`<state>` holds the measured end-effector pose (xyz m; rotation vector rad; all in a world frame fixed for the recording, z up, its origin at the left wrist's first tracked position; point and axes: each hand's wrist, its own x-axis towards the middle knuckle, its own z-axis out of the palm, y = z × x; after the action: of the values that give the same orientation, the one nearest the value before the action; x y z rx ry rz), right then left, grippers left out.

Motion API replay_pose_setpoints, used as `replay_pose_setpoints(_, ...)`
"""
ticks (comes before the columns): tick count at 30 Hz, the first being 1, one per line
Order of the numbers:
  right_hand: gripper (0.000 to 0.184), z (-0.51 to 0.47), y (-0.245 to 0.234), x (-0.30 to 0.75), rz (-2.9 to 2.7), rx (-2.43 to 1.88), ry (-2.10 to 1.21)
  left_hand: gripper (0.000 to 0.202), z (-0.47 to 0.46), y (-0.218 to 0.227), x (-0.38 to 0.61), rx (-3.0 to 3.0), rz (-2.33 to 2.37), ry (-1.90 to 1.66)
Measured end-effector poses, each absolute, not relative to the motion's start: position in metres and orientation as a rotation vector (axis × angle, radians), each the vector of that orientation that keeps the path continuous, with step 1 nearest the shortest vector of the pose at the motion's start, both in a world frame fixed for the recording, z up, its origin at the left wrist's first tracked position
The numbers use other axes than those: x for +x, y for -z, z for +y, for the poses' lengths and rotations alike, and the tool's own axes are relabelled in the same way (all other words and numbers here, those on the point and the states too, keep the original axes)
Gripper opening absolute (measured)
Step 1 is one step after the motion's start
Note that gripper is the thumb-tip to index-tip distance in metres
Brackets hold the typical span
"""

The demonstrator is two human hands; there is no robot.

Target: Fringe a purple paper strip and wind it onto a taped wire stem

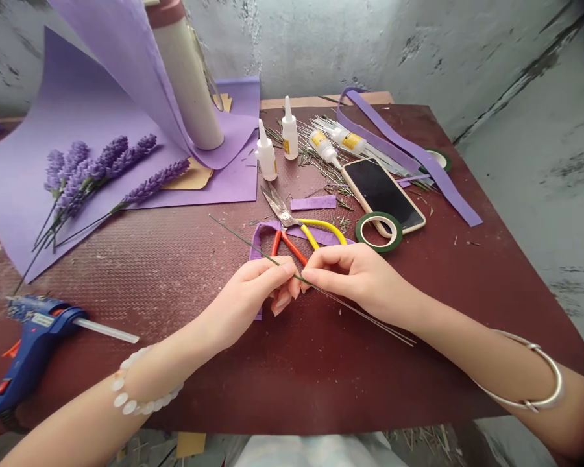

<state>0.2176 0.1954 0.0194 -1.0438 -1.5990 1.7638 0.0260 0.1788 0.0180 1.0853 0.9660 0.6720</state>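
Observation:
Between my two hands runs a thin bundle of floral wire (355, 308), dark green toward the upper left and bare, pale wire toward the lower right. My left hand (260, 285) pinches the green part between thumb and forefinger. Close beside it, my right hand (353, 275) pinches the wire where the green gives way to bare strands. Just beyond the fingers lie scissors (285, 217) with red and yellow handles, over a fringed purple strip (263, 233). A roll of green floral tape (396, 241) leans on a phone (384, 194) past my right hand.
Purple flower stems (102, 162) rest on purple paper (19, 201) at left, near a white bottle (189, 84). A blue glue gun (34, 350) lies front left. Small glue bottles (289, 136) stand behind the scissors, near loose wires (384, 159) and a purple ribbon (448, 185).

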Motion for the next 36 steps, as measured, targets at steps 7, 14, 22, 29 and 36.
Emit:
replay_pose_setpoints(7, 0.021, 0.201, -0.017, 0.218, -1.178, -1.033, -2.127, 0.031, 0.179, -0.018, 0.026, 1.081, 0.931, -0.725)
replay_pose_setpoints(14, 0.029, 0.205, -0.015, 0.224, -1.116, -0.875, -2.327, 0.033, 0.179, -0.016, 0.025, 1.137, 0.893, -0.711)
replay_pose_setpoints(22, 0.033, 0.209, -0.014, 0.229, -1.135, -0.780, -2.506, 0.032, 0.177, -0.014, 0.023, 1.283, 0.868, -0.712)
replay_pose_setpoints(29, 0.032, 0.212, -0.015, 0.230, -0.981, -0.782, -2.604, 0.032, 0.175, -0.015, 0.022, 1.440, 0.890, -0.745)
replay_pose_setpoints(36, 0.035, 0.211, -0.012, 0.230, -0.997, -0.771, -2.559, 0.031, 0.174, -0.017, 0.022, 1.462, 0.945, -0.731)
